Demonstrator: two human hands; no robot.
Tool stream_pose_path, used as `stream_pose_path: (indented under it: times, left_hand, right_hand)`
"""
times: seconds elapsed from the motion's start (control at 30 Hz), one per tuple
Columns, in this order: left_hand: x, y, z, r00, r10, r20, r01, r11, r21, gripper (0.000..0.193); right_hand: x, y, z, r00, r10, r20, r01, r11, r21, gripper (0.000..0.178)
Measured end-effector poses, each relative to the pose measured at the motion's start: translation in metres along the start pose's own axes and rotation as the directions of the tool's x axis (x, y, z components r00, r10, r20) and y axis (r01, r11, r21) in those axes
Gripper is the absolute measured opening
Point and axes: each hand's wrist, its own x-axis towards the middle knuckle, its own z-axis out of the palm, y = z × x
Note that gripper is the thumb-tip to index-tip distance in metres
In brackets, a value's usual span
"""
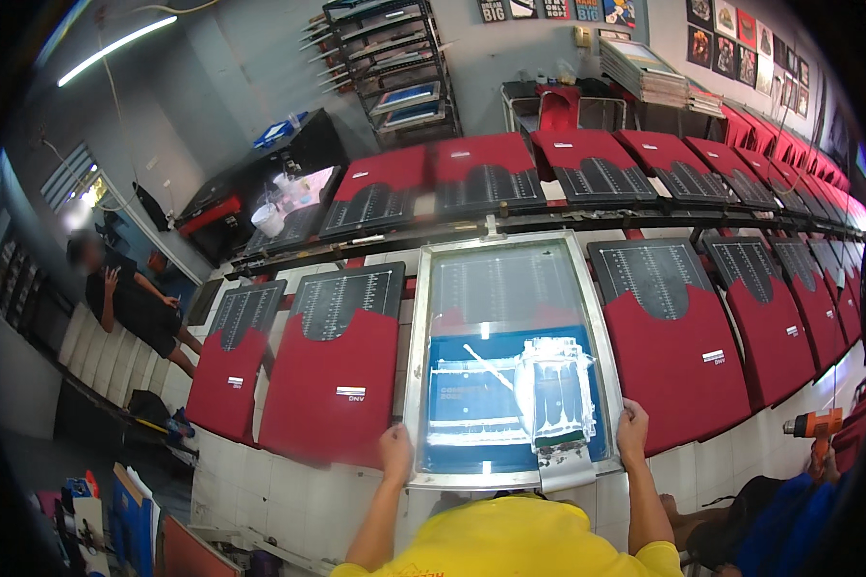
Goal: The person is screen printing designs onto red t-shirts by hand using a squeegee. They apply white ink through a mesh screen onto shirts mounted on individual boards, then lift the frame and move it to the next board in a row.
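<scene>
Work table (289, 500): long, white-tiled, ran across the whole view; carried two rows of flat printing boards.
Red shirts (332, 385): pulled over the boards in both rows, black printed panel with pale columns on each; far row (481, 173) lay behind a dark rail, near row on either side of the frame.
Screen frame (416, 337): large, metal-edged, rectangular; lay flat on the near row between two red shirts, long side running away from the body. Mesh pale at the far end, blue at the near end, smeared with white ink.
Squeegee (555, 389): clear-wrapped and white-smeared, rested on the blue mesh toward the frame's right side, handle end over the near rim; close beside the right hand, not held.
Shelving rack (399, 72): stood against the far wall, stacked with more frames.
Seated person (130, 298): far left, below table level, dark clothing.
Orange drill (813, 425): right edge, near the table's end.
Left hand (394, 452): clenched over the frame's near-left corner, thumb on top of the rim.
Right hand (632, 433): closed on the frame's right rail near its near corner, fingers wrapped round the edge.
Grip relation: frame spanned between both hands, most of it beyond them.
</scene>
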Motion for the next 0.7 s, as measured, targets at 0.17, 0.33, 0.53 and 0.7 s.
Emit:
stream_pose_path:
  times: [0.17,0.33,0.53,0.7]
  left_hand:
    - [0.003,-0.011,0.002,0.999,-0.026,0.03,0.026,1.0,0.011,0.038]
    - [0.003,-0.005,0.0,0.993,-0.11,0.049,0.107,0.993,0.051,0.037]
    - [0.023,-0.04,-0.001,0.996,0.015,0.083,-0.027,0.989,0.148,0.033]
    - [0.027,-0.044,0.0,0.994,0.032,0.107,-0.056,0.973,0.224,0.029]
  right_hand:
    - [0.004,0.013,0.005,1.0,-0.017,-0.013,0.018,0.998,0.059,0.028]
    - [0.007,0.013,0.006,1.0,0.018,-0.011,-0.017,0.999,0.029,0.028]
    - [0.007,-0.001,0.007,0.999,0.021,-0.029,-0.02,1.0,0.024,0.025]
    - [0.008,0.022,0.013,0.998,-0.06,-0.028,0.059,0.998,-0.028,0.024]
